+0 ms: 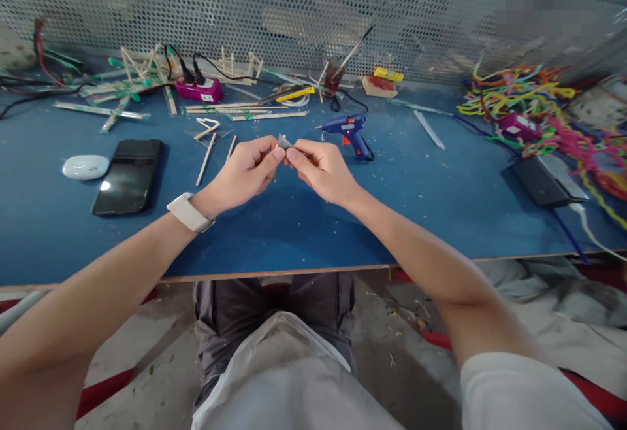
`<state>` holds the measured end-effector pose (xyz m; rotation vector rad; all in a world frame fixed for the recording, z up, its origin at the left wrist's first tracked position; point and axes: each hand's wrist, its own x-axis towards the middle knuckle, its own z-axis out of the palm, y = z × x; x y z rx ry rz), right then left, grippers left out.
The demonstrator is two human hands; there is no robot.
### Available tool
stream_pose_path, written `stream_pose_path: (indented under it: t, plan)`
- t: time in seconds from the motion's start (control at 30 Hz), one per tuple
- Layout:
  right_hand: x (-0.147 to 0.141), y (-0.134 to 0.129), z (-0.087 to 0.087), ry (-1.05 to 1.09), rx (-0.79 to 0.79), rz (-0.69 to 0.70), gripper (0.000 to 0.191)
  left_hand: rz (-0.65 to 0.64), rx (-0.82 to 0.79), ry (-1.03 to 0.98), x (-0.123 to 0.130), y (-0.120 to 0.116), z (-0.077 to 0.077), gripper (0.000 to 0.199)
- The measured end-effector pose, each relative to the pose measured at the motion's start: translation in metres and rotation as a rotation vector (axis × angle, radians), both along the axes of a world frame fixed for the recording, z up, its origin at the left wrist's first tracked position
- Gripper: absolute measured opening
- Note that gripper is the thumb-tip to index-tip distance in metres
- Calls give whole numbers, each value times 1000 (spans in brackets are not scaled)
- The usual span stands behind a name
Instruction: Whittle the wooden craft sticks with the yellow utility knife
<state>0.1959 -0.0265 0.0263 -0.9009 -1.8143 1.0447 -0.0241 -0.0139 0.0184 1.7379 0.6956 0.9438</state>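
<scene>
Under the blue hot-glue gun [355,132], a wide blue counter [294,237]; beyond the gun, along the counter's back, a perforated metal panel [220,12]. Far to the right of the gun, a tangled heap of multicoloured pipe cleaners [526,90]. Just left of the gun and slightly in front, above the counter, the person's two hands, left hand [249,165] and right hand [324,167], fingertips together and closed in a pinch; on the left wrist, a pale band [190,212]. Well to the left of the gun, a black smartphone [130,175], flat. Far right of the gun and nearer the front edge, a black box [539,178]. Behind and left of the gun, a purple socket block [198,90] with two black plugs. Past the phone, farther still from the gun, a white computer mouse [85,166]. To the right of the gun, a slim translucent glue stick [430,129]. Left of the gun's nozzle, gripped between the fingertips of both hands, a small grey pointed piece [283,142].
</scene>
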Motion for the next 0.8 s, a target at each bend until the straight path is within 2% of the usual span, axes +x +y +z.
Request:
stream_pose_path:
  t: [0.17,0.33,0.67,0.8]
  plan:
    - [14,2,14,-128,87,71,64,-115,-85,3,-3,-4,5,58]
    - [17,4,16,-147,98,121,65,-157,-78,18,-3,-6,9,58]
    - [17,3,17,-141,43,144,65,-168,-66,44,-3,-7,11,60]
    - [16,4,14,-104,-11,142,65,-103,7,54,-2,-7,11,59]
